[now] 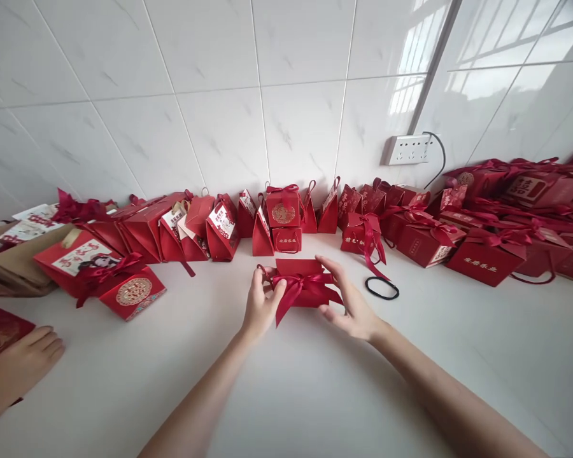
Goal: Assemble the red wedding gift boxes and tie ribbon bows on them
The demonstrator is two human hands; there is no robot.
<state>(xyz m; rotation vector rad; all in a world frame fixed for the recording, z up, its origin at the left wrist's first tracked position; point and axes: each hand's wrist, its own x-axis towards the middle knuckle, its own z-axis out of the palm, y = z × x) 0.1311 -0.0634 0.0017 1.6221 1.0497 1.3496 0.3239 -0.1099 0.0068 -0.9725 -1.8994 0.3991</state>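
Observation:
A red gift box with a shiny red ribbon bow is in front of me, just above or on the white table. My left hand grips its left end, the thumb pressed against the ribbon and the fingers partly hidden behind. A thin red cord shows by those fingers. At the box's right end, my right hand is spread, fingertips near the top corner and thumb near the lower corner. Whether those fingertips touch the box I cannot tell. Behind it stand two stacked small red boxes.
Several red gift boxes crowd the right side, and more line the wall at left. A black elastic band lies right of my hand. Another person's hand rests by a red packet. A power strip is on the wall.

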